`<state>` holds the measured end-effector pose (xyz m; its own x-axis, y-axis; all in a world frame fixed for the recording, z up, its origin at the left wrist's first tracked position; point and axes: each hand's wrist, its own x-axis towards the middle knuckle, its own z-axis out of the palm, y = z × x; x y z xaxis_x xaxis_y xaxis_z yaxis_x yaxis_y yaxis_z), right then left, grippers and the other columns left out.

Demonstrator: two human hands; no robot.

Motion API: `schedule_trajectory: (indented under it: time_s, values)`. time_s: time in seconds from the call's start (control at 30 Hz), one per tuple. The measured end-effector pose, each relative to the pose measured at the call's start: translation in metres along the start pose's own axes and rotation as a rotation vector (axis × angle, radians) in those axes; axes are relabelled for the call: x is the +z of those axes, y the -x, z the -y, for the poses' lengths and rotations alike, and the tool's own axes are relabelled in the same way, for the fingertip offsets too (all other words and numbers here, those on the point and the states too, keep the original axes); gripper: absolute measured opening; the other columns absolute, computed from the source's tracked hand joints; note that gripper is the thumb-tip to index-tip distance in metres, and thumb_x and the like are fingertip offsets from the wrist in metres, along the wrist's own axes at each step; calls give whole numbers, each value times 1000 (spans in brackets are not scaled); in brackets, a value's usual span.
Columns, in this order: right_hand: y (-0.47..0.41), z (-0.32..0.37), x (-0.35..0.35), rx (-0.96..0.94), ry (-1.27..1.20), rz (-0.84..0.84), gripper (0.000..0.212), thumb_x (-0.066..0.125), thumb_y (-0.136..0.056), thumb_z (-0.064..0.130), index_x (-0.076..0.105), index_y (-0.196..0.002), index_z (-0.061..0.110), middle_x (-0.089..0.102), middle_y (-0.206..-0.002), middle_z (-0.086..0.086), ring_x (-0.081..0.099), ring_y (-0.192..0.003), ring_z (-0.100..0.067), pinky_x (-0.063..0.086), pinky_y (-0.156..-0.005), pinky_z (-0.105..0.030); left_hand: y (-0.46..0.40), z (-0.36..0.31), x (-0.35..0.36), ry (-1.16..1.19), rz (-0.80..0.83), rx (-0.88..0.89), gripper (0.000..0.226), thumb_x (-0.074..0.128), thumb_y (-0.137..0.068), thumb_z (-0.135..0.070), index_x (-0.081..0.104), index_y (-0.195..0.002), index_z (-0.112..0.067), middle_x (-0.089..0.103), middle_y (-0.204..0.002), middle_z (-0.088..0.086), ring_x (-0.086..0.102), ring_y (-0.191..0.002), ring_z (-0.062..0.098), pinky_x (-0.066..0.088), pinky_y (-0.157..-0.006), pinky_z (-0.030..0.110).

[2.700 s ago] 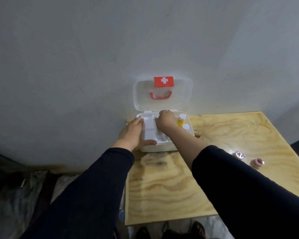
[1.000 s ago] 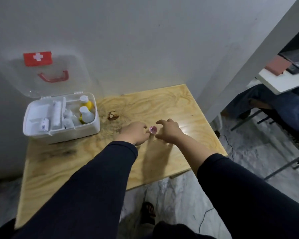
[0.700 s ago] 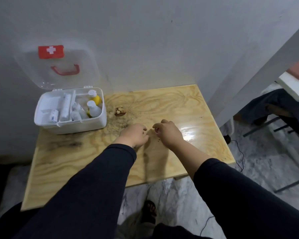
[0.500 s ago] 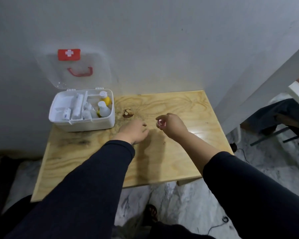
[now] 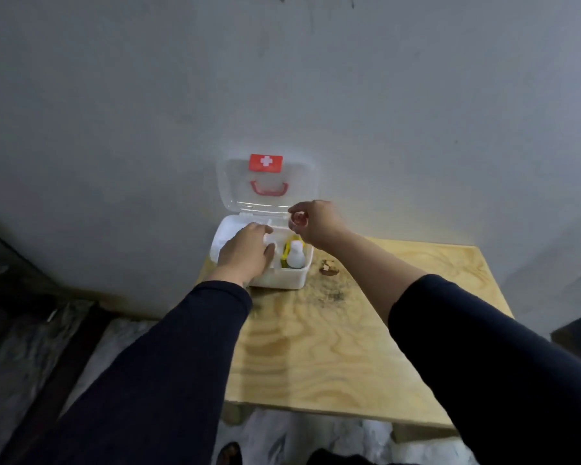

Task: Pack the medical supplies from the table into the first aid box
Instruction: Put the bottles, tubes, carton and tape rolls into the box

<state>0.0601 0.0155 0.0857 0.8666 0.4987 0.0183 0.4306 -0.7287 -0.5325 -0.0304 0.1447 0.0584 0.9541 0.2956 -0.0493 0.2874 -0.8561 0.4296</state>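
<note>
The white first aid box (image 5: 282, 280) stands open at the table's far left corner, its clear lid (image 5: 235, 189) with a red cross label leaning against the wall. Inside, a white bottle (image 5: 296, 257) and a yellow bottle (image 5: 288, 245) stand in the right compartment. My left hand (image 5: 247, 251) reaches down into the box's middle with curled fingers; whatever it holds is hidden. My right hand (image 5: 319, 223) hovers over the box's back right corner, pinching a small pink tape roll (image 5: 297, 222).
The box sits on a plywood table (image 5: 349, 347) pushed against a grey wall. A small brown chipped spot (image 5: 328, 266) and a dark smudge (image 5: 329, 293) lie just right of the box. Floor drops off left of the table.
Both hands left the middle of the table and moved to the box. The right hand carried the pink roll over it; the left hand now dips inside. My head turned towards the box.
</note>
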Motion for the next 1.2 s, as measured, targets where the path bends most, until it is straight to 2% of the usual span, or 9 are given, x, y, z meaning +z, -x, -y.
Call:
schedule_trajectory:
  time_s: [0.2,0.27,0.33,0.43,0.57,0.7,0.87,1.0,1.2]
  values:
    - [-38,58,62,-9,-141,9,32,60,-90,25,65,-120,16,69,-110,-12,64,-89,-25,55,-87,-37,-14,73,-2,41,43,-168,82,61,-89,-44,20,-152,-11,26,-157,7,32,-141,25,35,-110,39]
    - [-52,70,82,18,-175,-3,32,61,-90,25,64,-120,16,67,-110,-14,65,-90,-28,54,-86,-36,-20,89,1,95,101,-174,91,63,-85,-50,15,-154,-13,21,-159,4,27,-144,23,34,-112,40]
    - [-65,78,99,63,-191,-10,32,61,-90,25,64,-121,16,65,-112,-14,65,-96,-29,51,-83,-30,-28,102,3,141,122,-152,98,66,-74,-57,18,-152,-21,29,-155,0,33,-141,22,41,-107,44]
    - [-82,81,118,104,-152,-23,33,59,-91,26,62,-123,18,63,-114,-13,63,-100,-30,49,-81,-30,-45,124,14,168,116,-136,96,66,-57,-66,29,-140,-33,50,-135,-4,53,-123,22,54,-89,45]
    - [-85,78,132,115,18,-17,32,55,-92,23,59,-124,24,60,-115,-8,63,-99,-31,54,-79,-36,-48,133,14,145,157,-53,93,66,-60,-69,33,-138,-30,50,-136,-3,52,-122,21,53,-89,46]
    - [-85,77,136,130,188,7,29,51,-91,14,63,-116,25,62,-108,-6,64,-96,-30,50,-71,-33,-46,134,11,146,186,-15,89,70,-69,-63,33,-140,-24,47,-141,-1,49,-124,22,52,-90,45]
    - [-86,80,131,162,192,58,37,54,-92,16,60,-126,29,65,-120,-6,61,-109,-26,54,-85,-36,-46,136,12,167,178,-9,90,70,-70,-60,30,-143,-27,46,-142,-1,49,-126,23,50,-93,45]
    - [-77,83,108,111,207,-74,31,59,-91,12,63,-120,21,61,-124,-5,56,-115,-25,54,-87,-40,-46,134,11,205,185,-11,89,70,-69,-60,32,-143,-26,46,-141,-4,49,-128,21,48,-98,42]
    - [-67,75,59,-108,448,-531,41,65,-78,2,59,-116,18,55,-122,-10,50,-113,-33,47,-86,-42,-45,135,15,174,180,10,100,71,-76,-56,18,-152,-19,31,-155,-2,38,-139,22,42,-106,41]
